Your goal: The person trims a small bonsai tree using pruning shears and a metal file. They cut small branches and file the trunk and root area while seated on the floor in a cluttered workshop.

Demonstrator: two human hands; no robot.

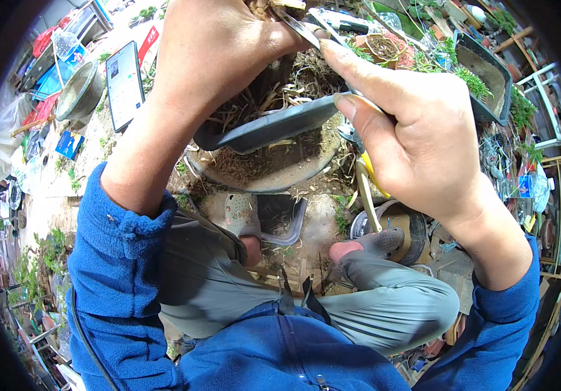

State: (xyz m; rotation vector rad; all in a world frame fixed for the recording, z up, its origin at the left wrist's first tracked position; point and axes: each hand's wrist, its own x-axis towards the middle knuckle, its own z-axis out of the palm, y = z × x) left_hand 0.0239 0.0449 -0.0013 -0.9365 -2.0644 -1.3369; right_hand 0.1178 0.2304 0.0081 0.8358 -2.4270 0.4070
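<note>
My left hand (216,55) is closed on a pale woody stem (268,9) at the top, mostly hidden by my fingers. My right hand (411,137) is closed on a slim metal tool (301,29), whose tip lies against the wood beside my left thumb; its exact type is unclear. Below both hands, a dark rectangular pot (274,120) holds soil and dry, stringy roots (310,75). It sits over a round tray (241,182) with loose soil. Metal pliers with yellow grips (368,169) and a pale wooden handle (366,195) lie partly under my right hand.
A phone (124,88) and a metal basin (77,94) are at left. Potted greenery (378,49) and a dark planter (482,75) stand at upper right. A clear plastic container (280,238) lies between my feet. Cluttered bottles, bags and wooden sticks surround me.
</note>
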